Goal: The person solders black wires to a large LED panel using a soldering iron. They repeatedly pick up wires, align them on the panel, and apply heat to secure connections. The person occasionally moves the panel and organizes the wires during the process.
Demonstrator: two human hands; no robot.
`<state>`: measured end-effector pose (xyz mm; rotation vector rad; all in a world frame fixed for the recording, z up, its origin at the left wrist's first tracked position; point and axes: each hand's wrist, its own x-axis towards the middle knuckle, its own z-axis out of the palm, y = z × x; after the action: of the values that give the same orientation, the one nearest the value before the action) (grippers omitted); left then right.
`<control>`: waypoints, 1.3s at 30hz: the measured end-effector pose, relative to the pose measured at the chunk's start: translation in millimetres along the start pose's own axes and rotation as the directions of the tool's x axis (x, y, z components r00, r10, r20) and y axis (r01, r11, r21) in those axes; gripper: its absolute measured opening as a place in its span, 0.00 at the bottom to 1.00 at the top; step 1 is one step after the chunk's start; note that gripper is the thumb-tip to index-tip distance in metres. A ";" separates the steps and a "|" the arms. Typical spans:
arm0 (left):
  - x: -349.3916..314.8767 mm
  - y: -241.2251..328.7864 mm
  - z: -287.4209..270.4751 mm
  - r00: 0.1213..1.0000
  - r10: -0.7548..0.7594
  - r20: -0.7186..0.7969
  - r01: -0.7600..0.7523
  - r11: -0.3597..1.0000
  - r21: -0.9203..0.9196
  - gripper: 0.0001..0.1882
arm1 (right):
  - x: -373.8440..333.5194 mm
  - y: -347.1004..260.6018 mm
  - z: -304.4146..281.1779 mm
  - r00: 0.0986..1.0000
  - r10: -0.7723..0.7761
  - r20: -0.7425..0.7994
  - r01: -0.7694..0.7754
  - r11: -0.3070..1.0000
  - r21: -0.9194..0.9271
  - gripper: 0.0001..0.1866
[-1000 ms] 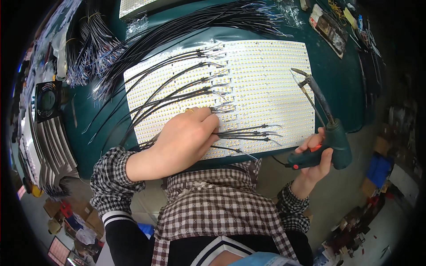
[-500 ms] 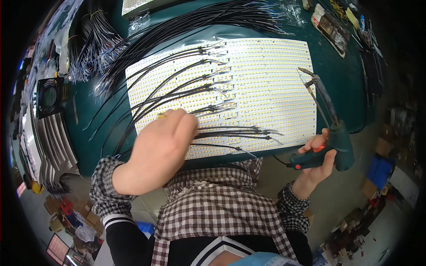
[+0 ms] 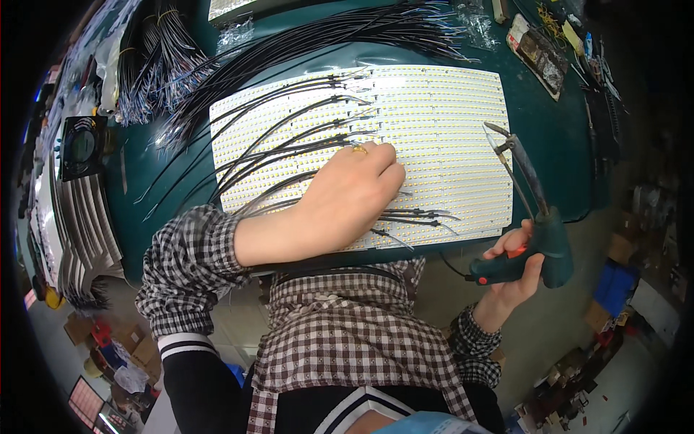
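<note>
My left hand (image 3: 354, 192) is over the middle of a white LED board (image 3: 448, 145) covered with rows of small yellow chips. Its fingers are curled down with the tips close together; what they pinch, if anything, is hidden under the hand. Several black cables (image 3: 289, 148) with bared wire ends lie across the board's left half, and some pass under this hand and wrist. In my right hand (image 3: 515, 286) is a dark green soldering gun (image 3: 555, 249) with a red trigger. Its metal tip points up and left, over the board's right edge.
A large bundle of black cables (image 3: 340, 32) lies behind the board, and more tied bundles (image 3: 155, 72) are at the far left. A small black fan (image 3: 81, 148) stands above a stack of pale strips (image 3: 87, 231). A stained block (image 3: 538, 54) lies at the far right.
My left hand has moved right and slightly away from me, from the board's lower left to its middle. The soldering gun in my right hand has stayed nearly in place.
</note>
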<state>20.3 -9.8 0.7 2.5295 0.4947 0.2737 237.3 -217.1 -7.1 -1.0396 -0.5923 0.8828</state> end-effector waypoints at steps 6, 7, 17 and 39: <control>-15.4 11.0 -12.9 0.992 -0.069 -0.110 0.061 0.996 -0.068 0.08 | -6.2 1.4 -0.4 0.999 0.027 -0.033 -0.028 1.000 -0.005 0.31; -18.7 13.4 -16.5 0.989 -0.083 -0.121 0.074 0.994 -0.080 0.08 | -7.3 1.0 1.1 0.999 0.038 -0.037 -0.038 0.999 -0.010 0.32; -26.7 1.0 -9.0 0.960 -0.263 -0.098 0.228 0.933 -0.277 0.06 | -19.5 -1.1 9.8 0.994 0.096 -0.056 -0.101 0.990 -0.099 0.33; -25.1 -10.3 -2.1 0.960 -0.259 -0.109 0.204 0.909 -0.363 0.05 | -42.6 -14.5 37.0 0.962 0.270 0.032 -0.237 0.892 -0.386 0.28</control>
<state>-6.1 -10.8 -5.5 2.0900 0.7336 0.4296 190.8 -238.8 20.5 -1.4612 -0.7278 1.0715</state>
